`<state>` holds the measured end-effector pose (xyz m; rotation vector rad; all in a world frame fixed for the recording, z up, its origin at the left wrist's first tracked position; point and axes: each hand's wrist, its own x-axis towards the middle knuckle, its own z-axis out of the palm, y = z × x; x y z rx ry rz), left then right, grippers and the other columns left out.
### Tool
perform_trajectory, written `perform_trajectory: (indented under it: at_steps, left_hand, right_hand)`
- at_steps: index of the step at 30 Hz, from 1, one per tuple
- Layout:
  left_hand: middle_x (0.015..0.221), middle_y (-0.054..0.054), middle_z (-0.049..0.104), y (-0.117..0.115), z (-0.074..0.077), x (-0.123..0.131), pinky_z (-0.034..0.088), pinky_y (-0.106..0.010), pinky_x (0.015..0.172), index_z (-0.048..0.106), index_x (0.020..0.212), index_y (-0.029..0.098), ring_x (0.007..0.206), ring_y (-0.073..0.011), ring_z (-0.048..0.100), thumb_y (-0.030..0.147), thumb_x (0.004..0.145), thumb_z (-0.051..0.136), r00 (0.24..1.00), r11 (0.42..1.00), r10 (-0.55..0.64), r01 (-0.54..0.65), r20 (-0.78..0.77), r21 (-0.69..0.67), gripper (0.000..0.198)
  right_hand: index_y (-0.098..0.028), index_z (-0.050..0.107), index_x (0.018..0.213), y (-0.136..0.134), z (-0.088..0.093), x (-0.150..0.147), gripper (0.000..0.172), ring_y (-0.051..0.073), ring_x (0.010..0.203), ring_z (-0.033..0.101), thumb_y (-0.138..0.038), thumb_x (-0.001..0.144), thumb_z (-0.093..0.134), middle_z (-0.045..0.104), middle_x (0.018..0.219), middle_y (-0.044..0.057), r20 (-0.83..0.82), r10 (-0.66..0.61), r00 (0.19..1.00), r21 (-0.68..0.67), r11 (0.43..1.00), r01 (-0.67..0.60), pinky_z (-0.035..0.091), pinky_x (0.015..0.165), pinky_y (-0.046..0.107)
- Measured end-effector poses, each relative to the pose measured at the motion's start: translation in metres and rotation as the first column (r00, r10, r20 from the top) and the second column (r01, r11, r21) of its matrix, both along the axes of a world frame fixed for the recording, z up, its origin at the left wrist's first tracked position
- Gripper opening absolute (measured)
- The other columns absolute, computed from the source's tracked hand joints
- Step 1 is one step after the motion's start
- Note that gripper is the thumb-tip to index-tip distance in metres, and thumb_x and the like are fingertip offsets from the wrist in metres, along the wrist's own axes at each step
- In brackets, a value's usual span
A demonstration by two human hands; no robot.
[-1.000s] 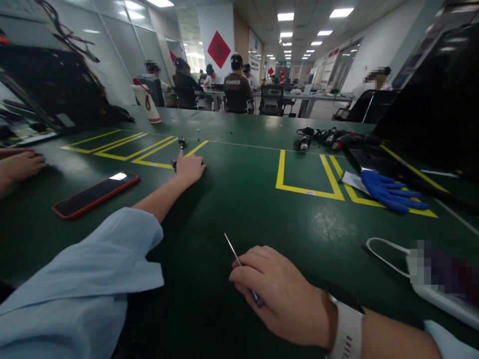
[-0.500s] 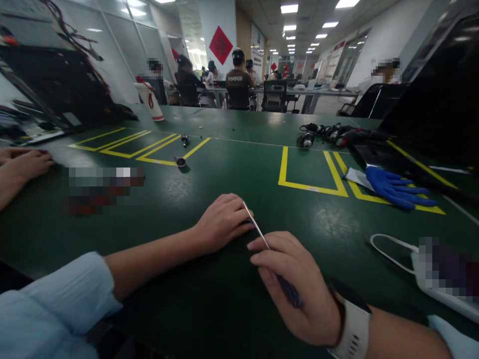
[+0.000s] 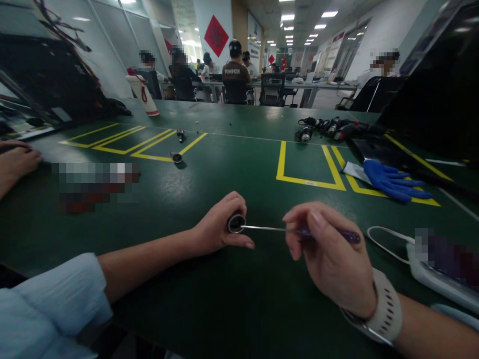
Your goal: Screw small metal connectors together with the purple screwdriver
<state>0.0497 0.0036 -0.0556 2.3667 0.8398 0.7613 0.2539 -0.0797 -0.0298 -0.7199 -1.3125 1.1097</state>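
Observation:
My left hand is closed around a small round dark part with a metal rim, its open end facing right. Between the fingers and thumb of my right hand lies a screwdriver with a dark purple handle. Its thin shaft runs level to the left, and the tip meets the opening of the round part; how deep it goes I cannot tell. Farther off on the green table rest a round metal-rimmed piece and a small dark cylindrical piece.
Yellow tape outlines mark the table. A blue glove and dark cabled parts lie on the right, near a white-edged device with a loop. Another person's hand rests at far left. A white cup stands behind.
My right hand has turned and moved right, swinging the screwdriver from slanted to level, its tip now at the round part. My left hand has rotated, exposing the part's open end.

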Motion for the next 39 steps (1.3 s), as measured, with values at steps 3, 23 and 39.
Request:
perform_trajectory:
  at_steps: [3,23,39]
  left_hand:
    - [0.076,0.001,0.051,-0.003,0.002,0.002,0.038,-0.023,0.057,0.046,0.075,0.017,0.066,-0.0114,0.046,0.038,0.064,0.076,1.0,0.999,0.0,-0.002,-0.031,-0.054,0.038]
    - [0.068,-0.001,0.055,-0.01,0.001,0.004,0.041,-0.025,0.062,0.052,0.073,0.015,0.065,-0.0124,0.051,0.02,0.081,0.058,0.983,0.988,-0.144,0.15,-0.118,0.047,0.011]
    - [0.069,-0.001,0.054,-0.011,0.001,0.005,0.039,-0.025,0.061,0.052,0.073,0.015,0.064,-0.0123,0.051,0.019,0.082,0.054,0.975,0.989,-0.115,0.13,-0.188,0.072,0.011]
  right_hand:
    - [-0.022,0.059,0.086,-0.002,-0.003,-0.002,0.011,0.011,0.051,0.05,-0.025,0.091,0.049,0.053,0.057,-0.004,0.061,-0.001,0.998,-0.045,0.999,0.004,0.039,0.047,0.023]
    - [-0.017,0.061,0.069,0.001,-0.003,-0.01,0.016,0.014,0.062,0.053,-0.02,0.081,0.051,0.061,0.066,0.001,0.337,0.013,0.941,-0.196,0.979,0.057,0.041,0.055,0.027]
    - [-0.017,0.058,0.069,-0.007,-0.001,-0.011,0.017,0.015,0.064,0.052,-0.019,0.083,0.049,0.057,0.067,0.001,0.453,-0.002,0.891,-0.11,0.992,0.058,0.039,0.059,0.03]
